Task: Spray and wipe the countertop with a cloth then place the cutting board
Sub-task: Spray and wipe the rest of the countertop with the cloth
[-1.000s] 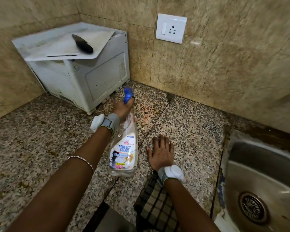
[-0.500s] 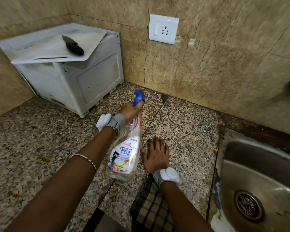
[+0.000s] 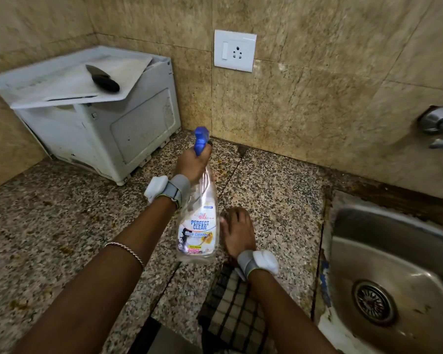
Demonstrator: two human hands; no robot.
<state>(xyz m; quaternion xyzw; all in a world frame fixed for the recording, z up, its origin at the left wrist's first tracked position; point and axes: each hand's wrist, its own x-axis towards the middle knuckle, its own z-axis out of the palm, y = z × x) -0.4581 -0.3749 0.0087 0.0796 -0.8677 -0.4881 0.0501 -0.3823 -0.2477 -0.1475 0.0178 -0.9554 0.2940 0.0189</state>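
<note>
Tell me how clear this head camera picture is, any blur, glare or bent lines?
Head view: the spray bottle label reads sharp in the left hand; the right hand looks smeared on the countertop; the tap at the right edge is blurred; tile seams on the wall bow from the wide lens; soft light, only a dull sheen in the sink.

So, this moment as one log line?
left hand: grips spray bottle | right hand: flat on countertop | cloth: under right forearm | cutting board: on appliance
</note>
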